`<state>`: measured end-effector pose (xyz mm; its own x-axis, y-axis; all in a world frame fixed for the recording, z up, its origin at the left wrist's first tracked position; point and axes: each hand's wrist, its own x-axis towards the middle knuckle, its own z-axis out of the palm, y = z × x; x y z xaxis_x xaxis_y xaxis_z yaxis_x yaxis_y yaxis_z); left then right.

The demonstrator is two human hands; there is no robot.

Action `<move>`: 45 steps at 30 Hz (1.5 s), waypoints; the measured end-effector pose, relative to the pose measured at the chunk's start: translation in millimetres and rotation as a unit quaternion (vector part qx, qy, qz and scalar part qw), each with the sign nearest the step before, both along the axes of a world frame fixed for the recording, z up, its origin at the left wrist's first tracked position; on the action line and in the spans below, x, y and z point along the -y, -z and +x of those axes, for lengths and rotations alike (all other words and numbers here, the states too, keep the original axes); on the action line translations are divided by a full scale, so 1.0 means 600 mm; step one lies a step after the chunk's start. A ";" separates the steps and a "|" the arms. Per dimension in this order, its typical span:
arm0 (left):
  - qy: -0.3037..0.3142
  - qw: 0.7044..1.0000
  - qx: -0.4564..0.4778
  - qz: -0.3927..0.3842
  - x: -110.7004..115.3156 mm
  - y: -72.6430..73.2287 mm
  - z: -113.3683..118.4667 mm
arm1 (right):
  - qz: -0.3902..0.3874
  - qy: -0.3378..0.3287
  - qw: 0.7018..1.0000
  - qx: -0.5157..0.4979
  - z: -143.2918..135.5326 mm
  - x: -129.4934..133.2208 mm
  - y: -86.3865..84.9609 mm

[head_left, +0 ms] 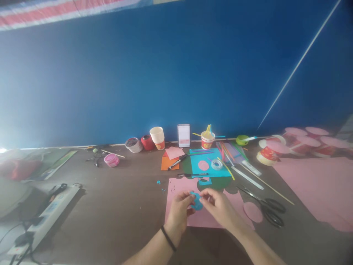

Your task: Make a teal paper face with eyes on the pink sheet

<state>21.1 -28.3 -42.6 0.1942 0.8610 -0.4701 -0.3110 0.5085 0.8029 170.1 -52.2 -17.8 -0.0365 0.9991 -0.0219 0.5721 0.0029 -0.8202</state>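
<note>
My left hand point(182, 207) pinches a small blue paper cutout point(197, 203) by its left side. On the cutout's upper right edge, the fingertips of my right hand point(214, 204) are closed. Both hands are above a pink paper sheet point(176, 217) with curved pieces cut from its top edge. Black-handled scissors point(268, 208) lie to the right, beside a pink paper circle point(253, 212). Just beyond my hands are a blue paper scrap point(204, 182) and a black pen point(193, 175).
Tape point(216, 164) and a pink disc rest on a blue sheet point(197, 171). Paper cups point(157, 137) stand along the wall, one cup point(207, 140) holding colored strips. A power strip point(52, 213) lies left; large pink paper point(317, 187) and several decorated cups are right.
</note>
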 end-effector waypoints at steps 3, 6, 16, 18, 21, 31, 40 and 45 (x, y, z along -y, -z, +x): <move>0.010 1.000 -0.006 0.018 0.007 -0.002 -0.002 | 0.003 0.006 1.000 -0.024 -0.018 -0.012 0.014; 0.016 0.999 -0.015 0.028 0.013 0.000 -0.006 | 0.014 0.007 0.999 -0.028 -0.024 -0.016 0.024; -0.029 0.999 0.020 -0.030 0.001 0.026 -0.024 | -0.001 -0.004 0.999 0.035 0.004 -0.028 0.050; -0.046 0.998 0.017 -0.038 -0.003 0.022 -0.031 | -0.005 -0.012 0.998 0.055 0.012 -0.032 0.054; -0.055 0.998 0.004 -0.034 -0.007 0.013 -0.039 | -0.004 -0.034 0.996 0.083 0.016 -0.038 0.055; -0.031 0.999 -0.008 -0.012 -0.007 0.016 -0.041 | 0.016 -0.061 0.987 0.149 0.010 -0.052 0.051; -0.006 1.000 -0.011 -0.004 -0.012 0.005 -0.042 | 0.051 -0.001 0.992 0.111 0.035 -0.036 0.027; 0.010 1.000 -0.017 0.008 -0.006 0.001 -0.030 | 0.020 -0.007 1.000 0.022 0.045 -0.022 0.017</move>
<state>3.1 -24.5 -43.3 0.1961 0.8641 -0.4636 -0.2729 0.5022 0.8206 197.3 -39.2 -28.1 -0.0514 0.9985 0.0168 0.6072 0.0446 -0.7933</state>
